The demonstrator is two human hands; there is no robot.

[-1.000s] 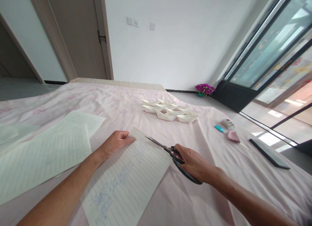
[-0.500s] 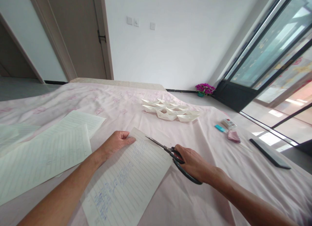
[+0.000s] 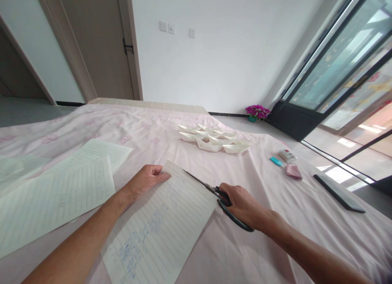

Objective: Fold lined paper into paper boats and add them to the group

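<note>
Though broader before, scissor blades (image 3: 199, 180) slimmer-looking.

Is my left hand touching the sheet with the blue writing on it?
Touching. The head view shows the left hand gripping the sheet near its far corner, the thumb lying over the edge.

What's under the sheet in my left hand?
Pink cloth shows around the sheet, so it probably runs underneath too. Your left hand grips the sheet near its far corner. Whatever else lies beneath is covered and can't be seen.
</note>
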